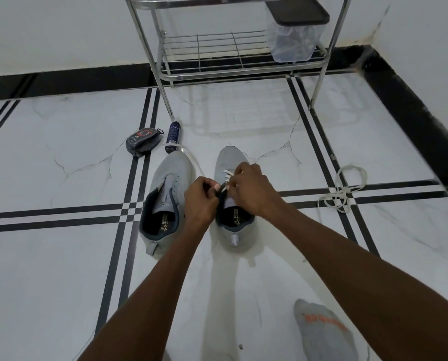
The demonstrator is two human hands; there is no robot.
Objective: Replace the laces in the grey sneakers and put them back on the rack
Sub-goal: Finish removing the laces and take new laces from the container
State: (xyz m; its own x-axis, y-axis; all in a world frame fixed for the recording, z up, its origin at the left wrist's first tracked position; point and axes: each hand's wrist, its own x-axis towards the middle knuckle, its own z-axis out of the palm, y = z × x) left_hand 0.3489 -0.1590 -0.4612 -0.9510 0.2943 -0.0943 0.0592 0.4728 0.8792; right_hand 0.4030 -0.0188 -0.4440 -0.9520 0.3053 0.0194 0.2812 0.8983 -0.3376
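Both hands, left hand (200, 196) and right hand (251, 187), pinching white lace (226, 175) over right sneaker (230, 204); lace looks limp, best gripped near its tip.

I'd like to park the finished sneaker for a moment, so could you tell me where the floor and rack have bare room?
Bare tile lies left of the unlaced sneaker and between the right sneaker and the loose white lace. The rack's bottom shelf is free left of the lidded plastic container. It is crowded around the polish tin and dark bottle, and where both hands work.
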